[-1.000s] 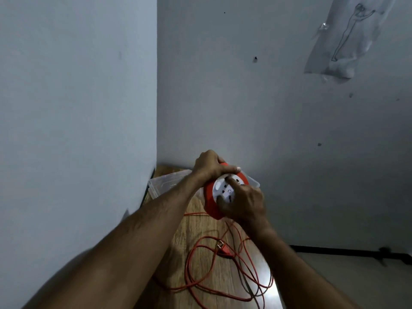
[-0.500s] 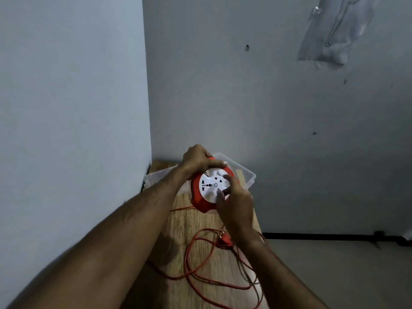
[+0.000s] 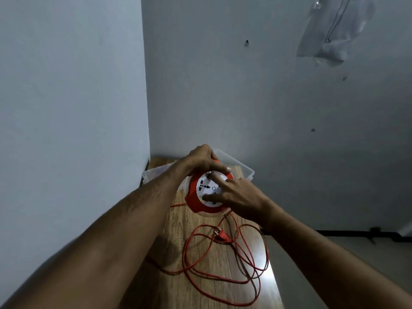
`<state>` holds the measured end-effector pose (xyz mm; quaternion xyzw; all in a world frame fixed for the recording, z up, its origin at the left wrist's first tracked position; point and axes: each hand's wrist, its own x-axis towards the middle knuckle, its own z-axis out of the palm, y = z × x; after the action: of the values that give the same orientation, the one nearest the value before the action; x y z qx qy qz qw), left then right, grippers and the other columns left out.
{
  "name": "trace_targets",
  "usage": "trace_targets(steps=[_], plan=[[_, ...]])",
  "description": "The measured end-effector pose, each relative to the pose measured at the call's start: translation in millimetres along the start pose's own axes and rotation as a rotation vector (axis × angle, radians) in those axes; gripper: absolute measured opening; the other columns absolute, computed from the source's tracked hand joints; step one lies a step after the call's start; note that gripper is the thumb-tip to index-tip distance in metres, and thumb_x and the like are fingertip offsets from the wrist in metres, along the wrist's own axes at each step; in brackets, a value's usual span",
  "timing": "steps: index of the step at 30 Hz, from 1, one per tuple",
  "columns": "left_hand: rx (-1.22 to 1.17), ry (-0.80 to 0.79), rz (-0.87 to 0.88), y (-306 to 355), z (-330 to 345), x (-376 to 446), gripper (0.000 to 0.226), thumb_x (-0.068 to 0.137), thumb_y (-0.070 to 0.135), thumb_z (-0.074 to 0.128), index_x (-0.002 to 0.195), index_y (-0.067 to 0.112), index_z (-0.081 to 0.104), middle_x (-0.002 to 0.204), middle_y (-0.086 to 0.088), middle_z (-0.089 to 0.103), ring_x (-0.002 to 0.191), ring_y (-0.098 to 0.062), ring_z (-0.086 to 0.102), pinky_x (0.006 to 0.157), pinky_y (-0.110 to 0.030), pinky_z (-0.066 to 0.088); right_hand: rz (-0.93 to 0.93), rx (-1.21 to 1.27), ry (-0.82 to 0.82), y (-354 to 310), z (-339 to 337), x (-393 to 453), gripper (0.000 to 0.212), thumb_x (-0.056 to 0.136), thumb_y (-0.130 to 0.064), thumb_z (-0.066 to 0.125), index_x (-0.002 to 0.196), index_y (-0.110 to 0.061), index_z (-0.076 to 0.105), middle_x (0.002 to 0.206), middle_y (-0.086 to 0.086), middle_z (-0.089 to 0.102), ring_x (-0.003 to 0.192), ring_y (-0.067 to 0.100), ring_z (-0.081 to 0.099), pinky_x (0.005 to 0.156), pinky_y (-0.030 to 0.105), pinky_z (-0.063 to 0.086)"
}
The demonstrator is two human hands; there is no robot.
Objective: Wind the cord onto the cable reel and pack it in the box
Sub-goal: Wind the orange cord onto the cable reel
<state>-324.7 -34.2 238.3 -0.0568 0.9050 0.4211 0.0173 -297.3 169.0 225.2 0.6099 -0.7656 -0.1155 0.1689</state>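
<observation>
An orange cable reel (image 3: 192,198) with a white socket face is held above the wooden table (image 3: 180,228). My left hand (image 3: 201,160) grips its top rim. My right hand (image 3: 239,196) lies on the white face with fingers pressed on it. The loose orange cord (image 3: 223,264) runs down from the reel and lies in tangled loops on the table, with its orange plug (image 3: 221,235) among them. A clear plastic box (image 3: 242,169) stands behind the reel against the wall, partly hidden by my hands.
The narrow table fits into a corner, with a wall on the left and one behind. Its right edge drops to the floor, where a dark skirting strip (image 3: 334,232) runs along the wall. A plastic sheet (image 3: 330,34) hangs high on the back wall.
My right hand has shifted around the reel's white face, which has turned. The cord loops and plug have shifted on the table. The view has moved slightly.
</observation>
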Motion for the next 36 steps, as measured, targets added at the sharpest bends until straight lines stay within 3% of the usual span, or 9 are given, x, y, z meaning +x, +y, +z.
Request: trace_targets(steps=[5,11,14,20,23,26,28,31,36], plan=[[0.036,0.045,0.042,4.2,2.1,2.4,0.034,0.059,0.063,0.090,0.057,0.031,0.078,0.107,-0.005,0.081,0.074,-0.013,0.079,0.064,-0.030,0.060,0.025,-0.156,0.046,-4.3,13.4,1.4,0.042,0.102,-0.037,0.052,0.142,-0.026,0.052,0.147,0.035,0.046,0.113,0.043,0.066,0.083,0.058,0.057],[0.062,0.157,0.020,9.2,4.0,4.9,0.051,0.058,0.069,0.089,0.071,0.020,0.081,0.076,0.006,0.079,0.066,-0.010,0.074,0.060,-0.027,0.058,0.340,-0.020,0.266,-11.7,27.9,12.9,0.066,0.068,-0.046,0.085,0.128,-0.024,0.069,0.088,0.013,0.075,0.064,0.022,0.071,0.052,0.025,0.049],[0.005,0.200,0.039,8.7,6.3,3.2,0.052,0.062,0.067,0.088,0.077,0.017,0.082,0.074,0.005,0.079,0.066,-0.012,0.075,0.060,-0.026,0.057,0.599,0.243,0.482,-15.7,33.7,18.1,0.057,0.071,-0.042,0.081,0.122,-0.017,0.073,0.082,0.009,0.077,0.062,0.021,0.070,0.061,0.026,0.057],[-0.068,0.292,0.102,17.6,10.4,1.9,0.051,0.070,0.062,0.086,0.073,0.011,0.081,0.065,0.001,0.077,0.061,-0.018,0.076,0.062,-0.033,0.062,1.412,0.814,0.768,-52.8,31.6,46.9,0.062,0.075,-0.053,0.083,0.131,-0.030,0.068,0.114,0.003,0.076,0.097,0.020,0.073,0.077,0.036,0.064],[0.018,0.325,0.107,20.8,17.0,3.7,0.050,0.069,0.063,0.087,0.058,0.017,0.070,0.051,0.009,0.066,0.046,-0.006,0.063,0.049,-0.022,0.047,1.862,1.612,0.972,-56.8,17.3,72.5,0.056,0.078,-0.039,0.086,0.129,-0.025,0.067,0.121,0.005,0.071,0.100,0.024,0.070,0.082,0.043,0.063],[0.035,0.355,0.091,13.4,15.2,4.7,0.050,0.067,0.065,0.086,0.053,0.022,0.065,0.048,0.012,0.062,0.044,-0.003,0.059,0.048,-0.017,0.039,1.827,2.066,0.957,-46.2,8.7,78.3,0.026,0.082,-0.023,0.083,0.101,-0.022,0.065,0.105,0.009,0.070,0.086,0.024,0.068,0.083,0.051,0.062],[-0.012,0.371,0.053,6.0,7.7,5.1,0.048,0.068,0.067,0.085,0.056,0.023,0.070,0.055,0.010,0.069,0.049,-0.006,0.065,0.048,-0.019,0.044,1.794,1.765,0.841,-41.3,7.7,70.6,0.032,0.080,-0.020,0.085,0.106,-0.019,0.068,0.103,0.009,0.072,0.090,0.028,0.072,0.077,0.044,0.064],[-0.121,0.363,0.009,2.2,-0.7,6.6,0.057,0.063,0.071,0.085,0.064,0.014,0.078,0.060,0.004,0.075,0.056,-0.016,0.072,0.057,-0.030,0.056,1.322,0.776,0.758,-45.5,11.7,48.7,0.036,0.084,-0.027,0.081,0.115,-0.011,0.071,0.100,0.006,0.078,0.086,0.021,0.075,0.060,0.007,0.041],[-0.050,0.241,0.062,10.3,-6.9,9.7,0.062,0.057,0.074,0.084,0.066,0.014,0.078,0.061,0.004,0.074,0.054,-0.013,0.072,0.051,-0.027,0.052,0.414,0.309,0.369,-25.6,14.8,19.3,0.035,0.084,-0.012,0.080,0.117,-0.017,0.070,0.144,0.015,0.052,0.092,0.027,0.072,0.068,0.027,0.060]])
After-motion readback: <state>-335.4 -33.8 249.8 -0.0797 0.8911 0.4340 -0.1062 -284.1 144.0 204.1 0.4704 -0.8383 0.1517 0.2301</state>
